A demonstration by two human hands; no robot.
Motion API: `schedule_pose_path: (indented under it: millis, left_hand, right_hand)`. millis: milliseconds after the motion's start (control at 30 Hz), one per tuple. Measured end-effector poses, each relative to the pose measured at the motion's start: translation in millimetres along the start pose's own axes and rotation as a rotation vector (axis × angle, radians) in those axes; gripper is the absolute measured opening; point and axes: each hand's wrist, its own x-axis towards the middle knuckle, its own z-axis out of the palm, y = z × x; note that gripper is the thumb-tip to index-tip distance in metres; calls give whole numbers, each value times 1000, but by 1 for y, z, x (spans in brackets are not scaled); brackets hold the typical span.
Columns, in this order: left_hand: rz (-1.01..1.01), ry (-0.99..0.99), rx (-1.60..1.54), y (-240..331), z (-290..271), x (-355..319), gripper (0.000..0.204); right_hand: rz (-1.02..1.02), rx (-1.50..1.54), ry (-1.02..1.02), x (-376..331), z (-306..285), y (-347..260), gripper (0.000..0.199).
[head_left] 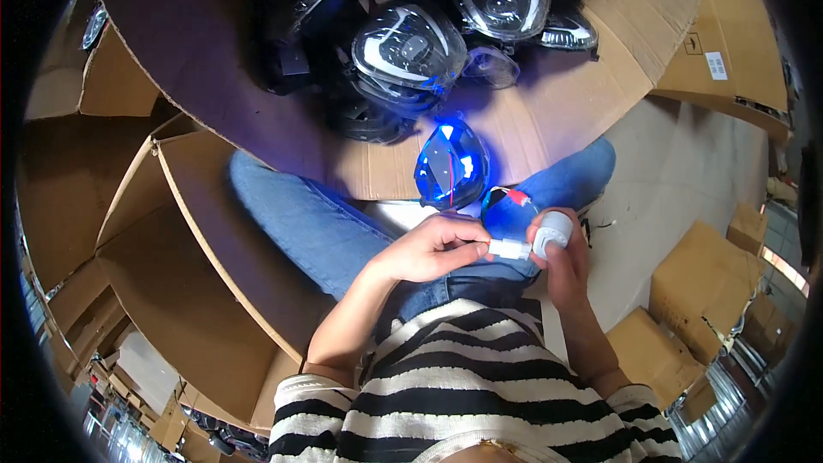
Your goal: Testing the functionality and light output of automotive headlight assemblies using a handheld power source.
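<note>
In front of my lap, my left hand pinches a white wire connector between thumb and fingers. My right hand is closed round a pale grey, cylindrical plastic piece. The connector's end meets the grey piece or lies right beside it; I cannot tell whether they are joined. Just beyond my hands, a headlight unit glows bright blue at the carton's edge, with a thin red wire running toward me. A red connector on thin wires lies between the lamp and my right hand.
A large cardboard sheet or carton spreads ahead, holding several headlight units with clear lenses. An open cardboard box stands at my left. More cartons sit on the grey floor at the right, and another box is at the far right.
</note>
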Motion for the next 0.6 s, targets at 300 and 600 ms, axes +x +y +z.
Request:
schedule_pose_path:
  millis: [300, 600]
  left_hand:
    - [240, 519, 145, 37, -29, -23, 12]
    - [-211, 1284, 742, 16, -174, 52, 27]
  right_hand:
    - [-138, 7, 107, 12, -20, 3, 26]
    - [-27, -367, 82, 10, -6, 3, 38]
